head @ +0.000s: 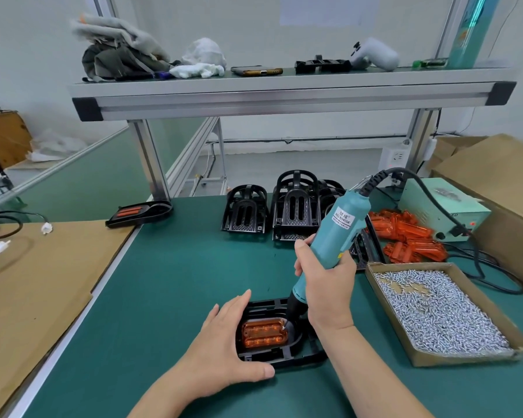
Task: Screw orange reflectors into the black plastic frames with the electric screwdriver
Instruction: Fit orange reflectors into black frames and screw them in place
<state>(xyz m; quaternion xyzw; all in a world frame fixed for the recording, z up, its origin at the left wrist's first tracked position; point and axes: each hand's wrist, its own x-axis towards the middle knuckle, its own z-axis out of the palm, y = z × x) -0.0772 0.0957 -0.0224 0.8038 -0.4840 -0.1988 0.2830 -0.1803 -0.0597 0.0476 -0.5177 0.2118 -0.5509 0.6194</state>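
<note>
A black plastic frame (284,356) lies on the green mat near the front edge, with an orange reflector (264,332) seated in it. My left hand (227,342) holds the frame's left side, fingers along its far edge and thumb along its near edge. My right hand (323,279) grips the teal electric screwdriver (337,233), tilted, with its bit on the reflector's right end.
A cardboard tray of screws (441,312) sits at the right. Loose orange reflectors (411,236) and a power supply box (441,209) lie behind it. Stacked black frames (284,209) stand at the back; a finished frame (139,212) lies at the left. Cardboard covers the left bench.
</note>
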